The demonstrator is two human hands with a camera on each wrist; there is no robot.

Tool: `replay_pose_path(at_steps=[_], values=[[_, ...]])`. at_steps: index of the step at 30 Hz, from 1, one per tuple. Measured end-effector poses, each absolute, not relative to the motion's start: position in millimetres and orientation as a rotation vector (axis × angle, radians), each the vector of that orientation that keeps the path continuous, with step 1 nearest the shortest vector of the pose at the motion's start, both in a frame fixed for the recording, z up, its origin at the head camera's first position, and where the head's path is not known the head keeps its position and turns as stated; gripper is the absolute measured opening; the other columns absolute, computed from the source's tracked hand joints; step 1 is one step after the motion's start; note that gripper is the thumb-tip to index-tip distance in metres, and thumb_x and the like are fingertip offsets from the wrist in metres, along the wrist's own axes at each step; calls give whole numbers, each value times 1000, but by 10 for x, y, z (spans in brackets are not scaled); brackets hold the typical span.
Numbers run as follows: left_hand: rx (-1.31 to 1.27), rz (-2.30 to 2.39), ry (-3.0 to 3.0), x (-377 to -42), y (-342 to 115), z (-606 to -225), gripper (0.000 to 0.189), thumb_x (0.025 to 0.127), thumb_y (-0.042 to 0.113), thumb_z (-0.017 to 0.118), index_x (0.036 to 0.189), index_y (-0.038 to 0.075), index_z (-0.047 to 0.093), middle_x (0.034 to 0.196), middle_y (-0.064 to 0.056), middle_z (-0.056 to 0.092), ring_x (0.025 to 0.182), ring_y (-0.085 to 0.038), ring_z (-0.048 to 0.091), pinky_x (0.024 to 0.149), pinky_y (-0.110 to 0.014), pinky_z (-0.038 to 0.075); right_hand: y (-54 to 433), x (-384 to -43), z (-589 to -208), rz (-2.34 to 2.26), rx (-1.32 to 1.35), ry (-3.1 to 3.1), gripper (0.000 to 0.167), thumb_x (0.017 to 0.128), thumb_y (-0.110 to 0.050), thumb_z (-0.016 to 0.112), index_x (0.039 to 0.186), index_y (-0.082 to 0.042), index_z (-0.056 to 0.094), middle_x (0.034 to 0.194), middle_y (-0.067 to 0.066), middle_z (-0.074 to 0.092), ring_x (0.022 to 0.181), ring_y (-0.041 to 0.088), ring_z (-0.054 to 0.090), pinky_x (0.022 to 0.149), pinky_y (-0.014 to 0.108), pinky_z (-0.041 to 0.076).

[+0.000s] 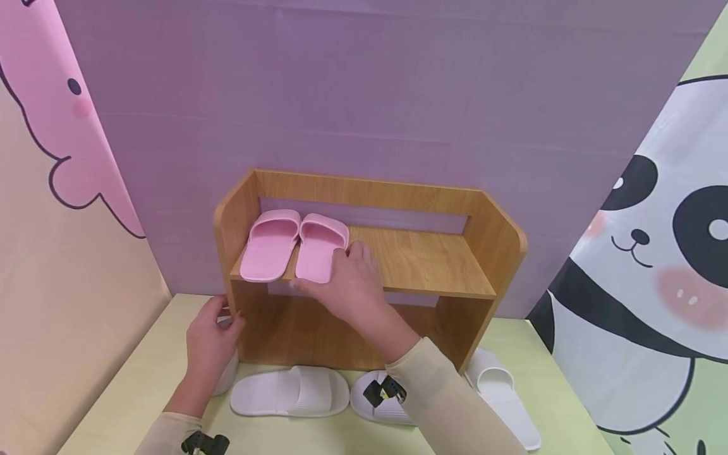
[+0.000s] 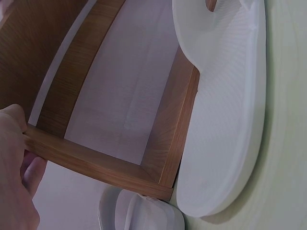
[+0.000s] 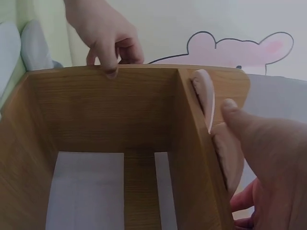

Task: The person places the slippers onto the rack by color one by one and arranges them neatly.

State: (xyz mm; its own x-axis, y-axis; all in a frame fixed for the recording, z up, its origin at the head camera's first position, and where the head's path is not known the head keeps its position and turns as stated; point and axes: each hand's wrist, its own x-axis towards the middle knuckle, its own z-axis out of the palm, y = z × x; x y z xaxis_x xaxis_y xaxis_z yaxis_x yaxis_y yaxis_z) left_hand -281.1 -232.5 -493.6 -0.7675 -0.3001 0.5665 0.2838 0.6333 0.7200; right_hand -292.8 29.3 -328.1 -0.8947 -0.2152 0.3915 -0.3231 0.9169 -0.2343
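A two-tier wooden shoe rack (image 1: 421, 253) stands against the purple backdrop. My left hand (image 1: 213, 335) pinches its left side panel (image 2: 91, 160), thumb inside and fingers outside. Two pink slippers sit side by side at the left of the upper shelf: the left one (image 1: 264, 256) and the right one (image 1: 314, 262). Around the right slipper's front and right side is my right hand (image 1: 355, 284), its thumb stretched along the heel end and its fingers at the far side. Whether the thumb touches the slipper is hard to tell.
In front of the rack lie a white slipper (image 1: 267, 393) and another white slipper (image 1: 375, 411) partly under my right sleeve. A further white slipper (image 1: 506, 401) leans by the rack's right side. Behind my left hand, a pale slipper (image 1: 227, 376) is partly hidden.
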Motion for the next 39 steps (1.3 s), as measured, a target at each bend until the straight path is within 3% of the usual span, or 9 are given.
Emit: replay_pose_path(at_steps=[11,21,29,39], values=[[28,-1133,-2194,-2803,-2317,-4925,30,99,1,74,128,2,67,122,-20,73,108,-42,76,87,-58,67,324,-2923,-3358,492,378,-2671,95,85,-83,74,137,-4,65,122,9,54,115,26,48,94,42,49],[43,-1126,-2192,-2786,-2311,-4915,30,98,0,75,127,1,68,120,-21,74,109,-43,77,86,-58,67,649,-2826,-3513,747,699,-2262,55,95,-43,85,129,-3,68,127,12,56,118,29,53,94,45,53],[41,-1142,-2197,-2793,-2308,-4915,31,98,0,74,128,0,67,121,-21,73,111,-43,76,87,-57,67,997,-2686,-3698,776,785,-2198,47,95,-33,88,126,-5,67,122,8,55,114,24,53,93,41,55],[20,-1126,-2180,-2803,-2313,-4935,30,98,1,74,127,-1,67,120,-22,73,107,-44,77,85,-58,67,1430,-2511,-4047,847,699,-2288,40,95,-25,89,125,-10,67,126,5,56,125,22,52,98,44,59]])
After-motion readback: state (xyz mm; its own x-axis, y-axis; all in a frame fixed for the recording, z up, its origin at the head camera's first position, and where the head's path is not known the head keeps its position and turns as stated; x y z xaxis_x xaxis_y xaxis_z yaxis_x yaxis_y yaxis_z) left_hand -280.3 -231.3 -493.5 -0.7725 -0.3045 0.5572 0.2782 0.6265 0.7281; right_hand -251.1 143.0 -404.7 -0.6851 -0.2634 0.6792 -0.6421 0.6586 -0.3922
